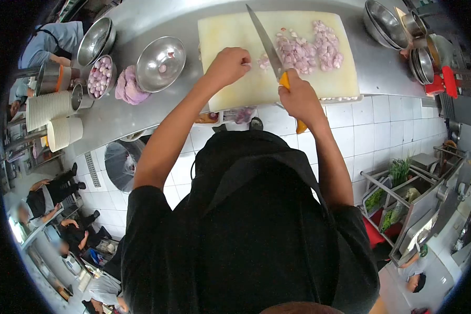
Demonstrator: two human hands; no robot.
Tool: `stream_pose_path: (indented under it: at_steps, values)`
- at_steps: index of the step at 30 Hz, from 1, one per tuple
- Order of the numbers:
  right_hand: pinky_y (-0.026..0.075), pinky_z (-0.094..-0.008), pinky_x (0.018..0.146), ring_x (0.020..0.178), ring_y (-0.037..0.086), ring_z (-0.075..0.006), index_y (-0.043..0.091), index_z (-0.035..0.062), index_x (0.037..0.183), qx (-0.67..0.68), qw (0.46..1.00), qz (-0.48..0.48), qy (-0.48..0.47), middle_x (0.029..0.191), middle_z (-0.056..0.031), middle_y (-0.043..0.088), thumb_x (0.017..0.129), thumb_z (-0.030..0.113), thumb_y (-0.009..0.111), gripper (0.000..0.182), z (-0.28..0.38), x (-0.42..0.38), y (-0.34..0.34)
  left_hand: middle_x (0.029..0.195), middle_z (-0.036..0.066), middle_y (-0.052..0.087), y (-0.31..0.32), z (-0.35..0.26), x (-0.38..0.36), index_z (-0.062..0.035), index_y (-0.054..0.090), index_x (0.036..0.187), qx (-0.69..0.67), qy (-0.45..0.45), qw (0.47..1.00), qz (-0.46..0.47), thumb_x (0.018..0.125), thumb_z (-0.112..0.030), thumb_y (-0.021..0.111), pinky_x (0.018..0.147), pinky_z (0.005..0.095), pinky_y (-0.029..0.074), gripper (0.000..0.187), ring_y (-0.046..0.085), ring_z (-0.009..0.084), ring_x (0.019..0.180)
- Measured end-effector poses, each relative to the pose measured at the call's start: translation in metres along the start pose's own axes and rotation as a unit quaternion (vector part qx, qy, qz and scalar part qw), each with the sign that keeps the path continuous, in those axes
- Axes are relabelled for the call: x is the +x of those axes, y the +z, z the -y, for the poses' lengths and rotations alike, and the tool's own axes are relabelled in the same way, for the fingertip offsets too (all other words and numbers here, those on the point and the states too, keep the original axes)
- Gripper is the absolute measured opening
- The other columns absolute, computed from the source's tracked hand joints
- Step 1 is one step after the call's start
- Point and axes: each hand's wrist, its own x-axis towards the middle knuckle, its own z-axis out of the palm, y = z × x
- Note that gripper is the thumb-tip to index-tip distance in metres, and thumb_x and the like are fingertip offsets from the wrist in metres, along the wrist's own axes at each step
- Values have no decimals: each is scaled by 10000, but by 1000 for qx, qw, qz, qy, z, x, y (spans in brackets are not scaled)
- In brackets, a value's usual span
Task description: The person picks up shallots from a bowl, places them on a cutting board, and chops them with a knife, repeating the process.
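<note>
My right hand (302,99) grips the yellow handle of a knife (265,39), its long blade pointing to the far side of a white cutting board (227,31). Left of the blade, my left hand (227,67) is closed over the board with its fingers curled; whatever they may hold is hidden. Right of the blade lies a heap of chopped shallots (298,54), and a second pile of chopped shallots (327,44) sits farther right. A few pieces are close to the blade's left side. One shallot (163,68) rests in a steel bowl (150,57) left of the board.
A bowl of whole peeled shallots (99,78) and a purple cloth (130,86) are at the left. Steel bowls (384,23) stand at the right end of the steel counter (125,115). Stacked white tubs (52,111) are far left. Other people work behind me.
</note>
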Motion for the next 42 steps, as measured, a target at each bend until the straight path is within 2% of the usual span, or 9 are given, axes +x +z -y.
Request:
stream_pose_path:
  at_steps: [6, 9, 12, 18, 22, 28, 31, 40, 42]
  values:
    - [496, -587, 805, 843, 644, -524, 444, -16, 1099, -18, 999, 24, -32, 847, -340, 651, 882, 143, 565, 296, 12, 4, 31, 895, 187, 741, -1, -11, -26, -29, 776, 960, -59, -154, 982, -97, 780, -176, 768, 794, 386, 566, 232, 722, 327, 812]
    - [487, -592, 833, 885, 637, -532, 435, -21, 1111, -15, 999, 40, -17, 883, -349, 648, 887, 152, 551, 306, 16, 5, 44, 875, 194, 741, 8, -11, -29, -29, 781, 959, -98, -173, 970, -136, 780, -163, 759, 783, 377, 571, 225, 724, 331, 787]
    - [484, -590, 848, 914, 636, -530, 433, -23, 1116, -11, 998, 55, -5, 913, -353, 648, 887, 151, 547, 309, 19, 3, 49, 818, 135, 761, 14, -13, -28, -1, 774, 971, -110, -201, 967, -115, 827, -156, 735, 713, 293, 577, 215, 739, 171, 719]
    - [489, -587, 854, 924, 639, -528, 438, -29, 1102, -21, 998, 59, -16, 919, -349, 653, 887, 146, 540, 296, 21, 2, 46, 760, 138, 750, 15, -21, -24, 84, 754, 921, -236, -270, 926, -114, 816, -94, 732, 662, 259, 574, 208, 725, 141, 669]
    - [497, -590, 843, 909, 647, -527, 442, -43, 1098, -49, 997, 63, -11, 907, -349, 657, 884, 132, 539, 293, 21, 5, 47, 751, 125, 747, 18, -17, -25, 93, 749, 889, -266, -274, 916, -121, 795, -86, 741, 660, 252, 572, 202, 720, 132, 678]
    - [517, -565, 707, 739, 661, -493, 418, -30, 1083, -60, 996, 37, -48, 801, -342, 646, 897, 126, 519, 263, 14, 8, 52, 740, 119, 738, 18, -20, -27, 95, 736, 845, -272, -281, 911, -131, 775, -80, 742, 650, 252, 571, 188, 711, 144, 667]
    - [504, -572, 855, 915, 658, -516, 446, -62, 1101, -37, 995, 96, 13, 903, -361, 658, 865, 120, 563, 320, 29, 4, 38, 741, 125, 736, 20, -17, -25, 97, 732, 843, -293, -282, 903, -138, 773, -76, 735, 648, 256, 572, 186, 710, 150, 667]
    - [519, -556, 833, 913, 671, -492, 447, -84, 1089, -77, 994, 82, 8, 903, -362, 660, 850, 104, 563, 326, 35, 14, 48, 755, 130, 740, 25, -12, -26, 92, 738, 846, -332, -289, 885, -152, 774, -85, 749, 659, 260, 575, 191, 717, 153, 677]
    - [521, -561, 824, 907, 672, -494, 445, -86, 1086, -27, 994, 99, 27, 897, -365, 659, 850, 105, 568, 328, 35, 20, 45, 753, 128, 742, 24, -13, -27, 87, 744, 855, -336, -287, 884, -153, 774, -90, 755, 661, 258, 575, 195, 718, 151, 678]
